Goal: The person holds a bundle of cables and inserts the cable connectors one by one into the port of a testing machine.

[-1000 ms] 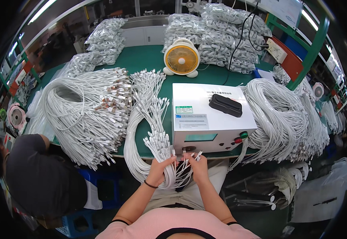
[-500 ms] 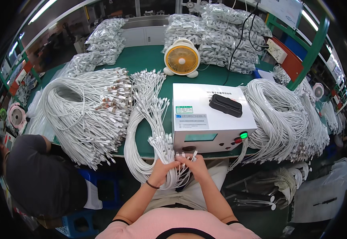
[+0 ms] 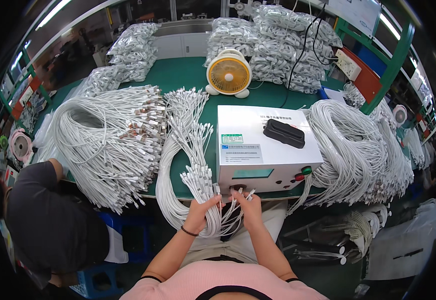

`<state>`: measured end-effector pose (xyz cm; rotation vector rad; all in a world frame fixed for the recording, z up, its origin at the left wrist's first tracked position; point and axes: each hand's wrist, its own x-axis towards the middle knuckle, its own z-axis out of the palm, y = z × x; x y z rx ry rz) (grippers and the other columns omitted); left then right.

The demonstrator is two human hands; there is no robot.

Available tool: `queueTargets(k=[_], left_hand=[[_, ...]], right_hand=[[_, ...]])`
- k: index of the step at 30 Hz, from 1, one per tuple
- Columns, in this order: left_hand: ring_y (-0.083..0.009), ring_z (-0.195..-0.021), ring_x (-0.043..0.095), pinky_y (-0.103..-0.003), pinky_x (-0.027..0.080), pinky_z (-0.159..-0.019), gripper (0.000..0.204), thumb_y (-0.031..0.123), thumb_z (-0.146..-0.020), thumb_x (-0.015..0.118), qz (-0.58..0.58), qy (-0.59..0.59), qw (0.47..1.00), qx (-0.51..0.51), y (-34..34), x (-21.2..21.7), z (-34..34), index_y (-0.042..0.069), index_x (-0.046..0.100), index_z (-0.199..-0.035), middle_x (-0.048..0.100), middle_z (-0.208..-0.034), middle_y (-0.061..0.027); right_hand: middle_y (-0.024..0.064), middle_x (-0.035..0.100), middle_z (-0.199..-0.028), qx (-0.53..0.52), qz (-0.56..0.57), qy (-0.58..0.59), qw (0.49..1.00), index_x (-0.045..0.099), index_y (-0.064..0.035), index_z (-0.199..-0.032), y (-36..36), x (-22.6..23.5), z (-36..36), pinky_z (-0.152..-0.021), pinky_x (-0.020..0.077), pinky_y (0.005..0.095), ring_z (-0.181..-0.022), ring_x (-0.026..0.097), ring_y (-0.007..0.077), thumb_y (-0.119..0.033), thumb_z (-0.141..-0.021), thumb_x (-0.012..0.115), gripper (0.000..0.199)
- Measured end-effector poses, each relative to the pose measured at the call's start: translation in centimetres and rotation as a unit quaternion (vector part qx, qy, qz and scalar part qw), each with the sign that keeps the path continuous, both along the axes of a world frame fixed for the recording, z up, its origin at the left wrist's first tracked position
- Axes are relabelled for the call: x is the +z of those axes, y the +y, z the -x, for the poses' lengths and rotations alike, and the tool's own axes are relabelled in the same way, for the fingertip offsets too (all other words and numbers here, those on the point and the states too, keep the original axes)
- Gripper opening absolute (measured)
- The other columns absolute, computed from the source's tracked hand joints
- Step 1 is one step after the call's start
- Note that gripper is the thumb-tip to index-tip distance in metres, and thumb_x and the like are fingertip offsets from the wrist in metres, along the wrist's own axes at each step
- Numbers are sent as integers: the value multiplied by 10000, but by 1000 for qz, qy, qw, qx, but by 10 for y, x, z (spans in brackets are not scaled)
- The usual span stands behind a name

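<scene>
My left hand (image 3: 198, 215) is closed around a bundle of white cables (image 3: 165, 182), whose plug ends fan out above my fingers. The bundle loops over the table's front edge. My right hand (image 3: 251, 211) pinches white cable ends, some poking out past its fingers. Its fingertips are at the round dark socket (image 3: 238, 187) low on the front of a white box-shaped device (image 3: 250, 117); whether a plug sits inside is hidden. The device has a small screen (image 3: 252, 173), a red button (image 3: 298, 177) and a green button (image 3: 306, 170).
A black oblong case (image 3: 284, 133) lies on the device. Large heaps of white cables (image 3: 85, 150) lie left and right (image 3: 345, 145). A yellow-and-white fan (image 3: 229, 73) stands behind, near stacked bagged cables (image 3: 288, 50). A co-worker (image 3: 53, 215) sits at left.
My hands have moved apart slightly, the right one up toward the socket with cable ends. The plug ends by my left hand have shifted left. The green button was lit and is now dark.
</scene>
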<state>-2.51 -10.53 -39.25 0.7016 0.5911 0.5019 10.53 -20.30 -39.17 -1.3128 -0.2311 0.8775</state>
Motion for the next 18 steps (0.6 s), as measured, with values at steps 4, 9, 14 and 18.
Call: queueTargets(k=[4, 9, 14, 18], left_hand=[[-163, -771, 626, -278, 517, -688, 259, 26, -784, 685, -11, -2, 1000, 23, 1, -1, -4, 6, 570, -1016, 621, -892, -56], [-158, -768, 623, -270, 514, -691, 261, 28, -781, 689, -37, -13, 999, 20, -1, -1, -4, 6, 570, -1012, 618, -882, -51], [-161, -791, 625, -269, 513, -723, 288, 4, -778, 679, -74, 17, 997, -26, -7, -7, 0, 3, 558, -1039, 623, -911, -59], [-162, -797, 627, -282, 519, -724, 290, -5, -784, 669, -71, 13, 996, -51, -6, -3, 1, 1, 557, -1051, 628, -934, -68]], right_hand=[[53, 652, -777, -11, -18, 12, 1000, 652, 40, -878, 3, 3, -1, -648, 434, 251, -700, 595, 117, -123, -813, 681, 178], [51, 655, -797, -14, -28, 7, 999, 656, 38, -903, 3, 2, -1, -653, 444, 255, -707, 600, 111, -113, -805, 686, 182], [45, 659, -799, 96, 6, -45, 994, 662, 32, -938, -2, -1, -5, -670, 450, 246, -714, 596, 96, -122, -810, 684, 201], [45, 667, -800, 97, 28, -113, 988, 667, 23, -963, -3, -2, 5, -680, 454, 236, -716, 588, 82, -139, -817, 683, 219]])
